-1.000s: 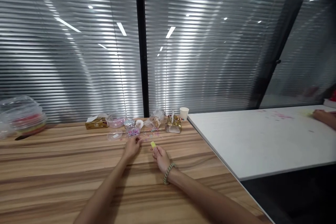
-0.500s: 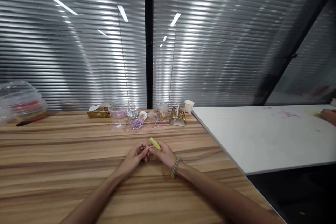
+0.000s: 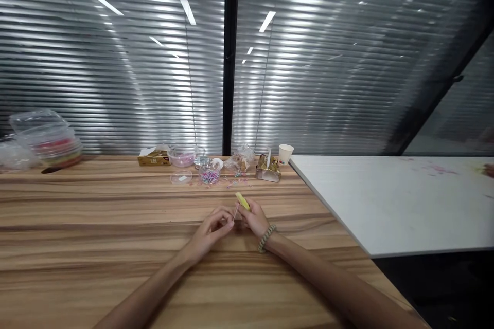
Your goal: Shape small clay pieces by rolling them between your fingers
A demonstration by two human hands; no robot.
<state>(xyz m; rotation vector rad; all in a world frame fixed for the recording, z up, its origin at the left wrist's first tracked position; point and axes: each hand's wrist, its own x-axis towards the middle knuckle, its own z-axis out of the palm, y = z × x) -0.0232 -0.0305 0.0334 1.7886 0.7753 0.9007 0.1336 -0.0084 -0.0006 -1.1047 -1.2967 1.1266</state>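
Note:
My left hand (image 3: 212, 229) is over the wooden table with its thumb and fingers pinched together. They hold the lower end of a thin pale-pink strip (image 3: 235, 212), which slants up to the other hand's fingertips. In my right hand (image 3: 254, 218) is a short, flat yellow piece (image 3: 242, 200), one end sticking out above the thumb; its exact kind cannot be made out. A braided green band (image 3: 267, 239) circles the right wrist. The two hands are close together but apart.
At the back of the wooden table (image 3: 96, 247) stand a gold box (image 3: 154, 158), clear tubs with small colored pieces (image 3: 209, 175), a round lid (image 3: 181, 177), a gold tissue pack (image 3: 268, 168) and a paper cup (image 3: 285, 154). Stacked plastic containers (image 3: 54, 139) sit left. A white table (image 3: 405, 211) adjoins right.
My hands have drawn slightly apart, so the thin pink strip shows between them. The view has shifted a little. The co-worker's hand at the right has moved almost out of view.

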